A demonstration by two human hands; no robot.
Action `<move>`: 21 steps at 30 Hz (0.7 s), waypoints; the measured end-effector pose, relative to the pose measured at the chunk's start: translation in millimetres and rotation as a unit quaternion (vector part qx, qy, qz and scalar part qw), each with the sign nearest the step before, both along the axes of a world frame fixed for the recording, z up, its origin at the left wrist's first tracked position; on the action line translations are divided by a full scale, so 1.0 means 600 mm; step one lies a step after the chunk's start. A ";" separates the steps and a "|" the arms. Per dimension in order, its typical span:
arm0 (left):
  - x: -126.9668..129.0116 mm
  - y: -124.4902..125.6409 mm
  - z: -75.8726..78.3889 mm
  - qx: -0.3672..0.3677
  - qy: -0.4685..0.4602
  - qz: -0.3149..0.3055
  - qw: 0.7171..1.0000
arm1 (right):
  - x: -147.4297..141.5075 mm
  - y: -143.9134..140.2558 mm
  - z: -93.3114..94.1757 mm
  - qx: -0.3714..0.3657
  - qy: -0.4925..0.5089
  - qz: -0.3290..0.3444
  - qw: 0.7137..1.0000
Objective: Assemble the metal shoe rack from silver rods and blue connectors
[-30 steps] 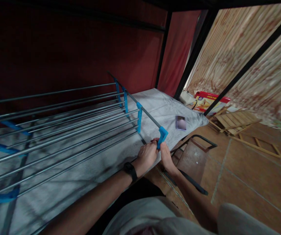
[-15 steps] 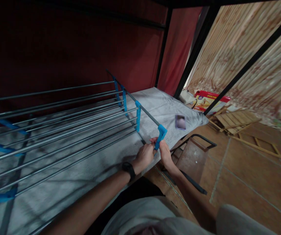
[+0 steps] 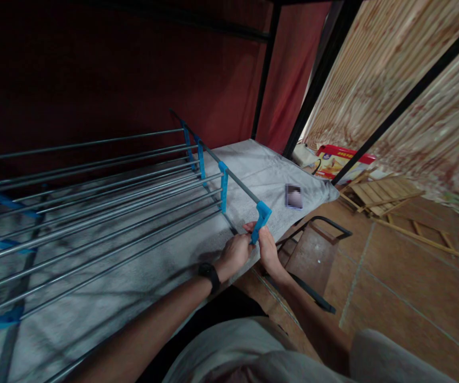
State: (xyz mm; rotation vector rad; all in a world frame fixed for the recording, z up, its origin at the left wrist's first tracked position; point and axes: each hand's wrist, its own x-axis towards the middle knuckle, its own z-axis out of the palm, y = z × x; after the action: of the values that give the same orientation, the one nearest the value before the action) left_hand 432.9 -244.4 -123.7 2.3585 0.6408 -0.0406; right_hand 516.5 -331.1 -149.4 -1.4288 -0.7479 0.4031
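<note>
A metal drying rack [image 3: 141,201] with grey bars and blue plastic joints lies across a bed covered by a grey sheet [image 3: 181,271]. At its near right corner is a blue plastic corner bracket [image 3: 263,215], fitted on the end of a grey tube. My left hand [image 3: 235,252], with a black watch on the wrist, is closed around the lower end of this bracket. From the right, my right hand [image 3: 268,247] presses its fingers against the same bracket. The bracket's lower end is partly hidden by my fingers.
A blurred-out small rectangle [image 3: 294,197] lies on the sheet. Beside the bed stands a brown folding chair [image 3: 313,255]. Wooden slatted furniture [image 3: 385,191] and a red-and-yellow box [image 3: 341,162] are on the tiled floor. Black bed posts [image 3: 313,85] rise behind.
Both hands stay on the blue corner bracket. The whole view has shifted slightly, and the rack appears a little further left; little else differs.
</note>
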 end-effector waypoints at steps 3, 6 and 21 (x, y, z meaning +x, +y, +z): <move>-0.001 0.001 -0.005 -0.001 -0.003 -0.002 1.000 | -0.001 -0.001 0.002 -0.001 -0.011 -0.001 1.000; 0.000 0.003 -0.016 0.000 -0.008 -0.002 1.000 | 0.000 -0.001 0.003 0.009 -0.004 -0.001 1.000; 0.001 0.001 -0.033 -0.004 -0.031 -0.003 1.000 | -0.007 -0.002 0.003 0.007 0.009 -0.002 1.000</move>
State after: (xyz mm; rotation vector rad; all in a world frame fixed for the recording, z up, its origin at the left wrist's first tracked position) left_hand 433.8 -243.6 -143.8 2.3445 0.6018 0.0259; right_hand 512.3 -332.0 -147.5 -1.4126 -0.7322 0.4057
